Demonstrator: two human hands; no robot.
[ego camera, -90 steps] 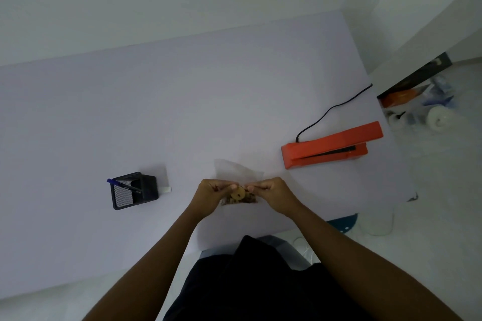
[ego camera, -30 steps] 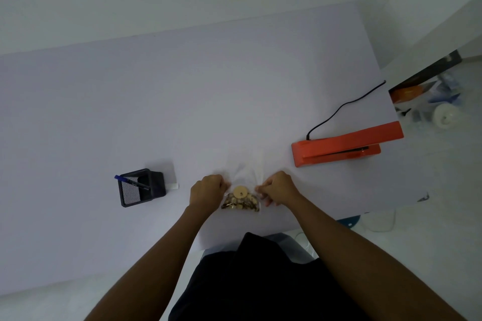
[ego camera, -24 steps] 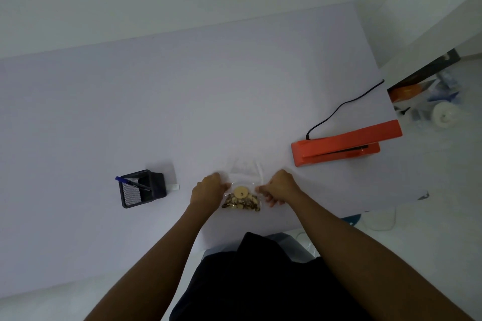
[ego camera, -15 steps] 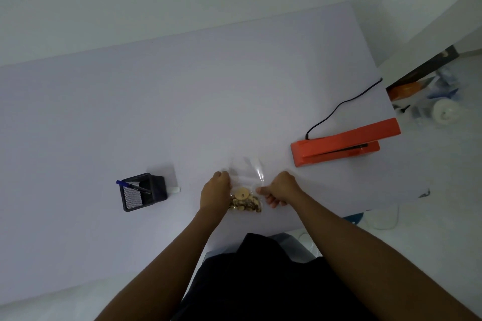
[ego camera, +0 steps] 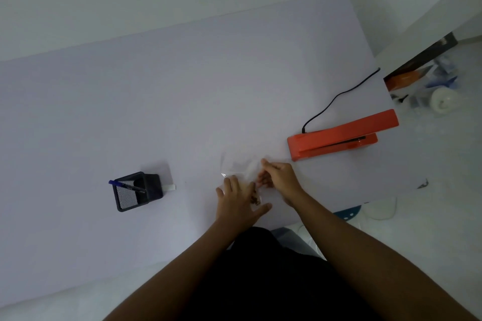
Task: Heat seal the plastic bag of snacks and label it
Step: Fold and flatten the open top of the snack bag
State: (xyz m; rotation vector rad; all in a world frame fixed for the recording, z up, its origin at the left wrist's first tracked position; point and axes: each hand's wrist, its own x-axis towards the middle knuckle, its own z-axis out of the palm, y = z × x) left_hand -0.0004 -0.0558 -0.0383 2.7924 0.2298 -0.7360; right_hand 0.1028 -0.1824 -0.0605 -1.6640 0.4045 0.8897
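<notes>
**Clear plastic pressed flat, sealer untouched**

Clear film is all that shows of the plastic bag point(ego camera: 241, 168), which lies on the pale table point(ego camera: 182, 101) close to the near edge, just ahead of the person. The left hand point(ego camera: 238, 199) lies spread, fingers apart, palm down over the snacks point(ego camera: 256, 198), so only a brown sliver of them peeks out at its 3 o'clock side. The right hand point(ego camera: 279, 177), at 1 o'clock from the left, has its fingertips drawn together on the bag's empty upper part; whether they truly pinch the film I cannot tell, since it is nearly invisible against the table.

At 9 o'clock from the hands, well apart, stands a black mesh pen holder point(ego camera: 137, 190) with a blue pen point(ego camera: 127, 185) in it, and a small white label point(ego camera: 170, 186) touching its side. At 2 o'clock, near the right hand, sits the orange heat sealer point(ego camera: 339, 138), its black cord point(ego camera: 339, 96) running away toward the far corner.

My reading: the bag is being flattened and air pushed out before sealing, so neither seal nor label is done. The risks lie in the film. A crease or trapped crumb at the mouth would likely leave a leaky seam, pressing hard could crush the snacks, and lifting the open bag carelessly toward the sealer could spill them.
</notes>
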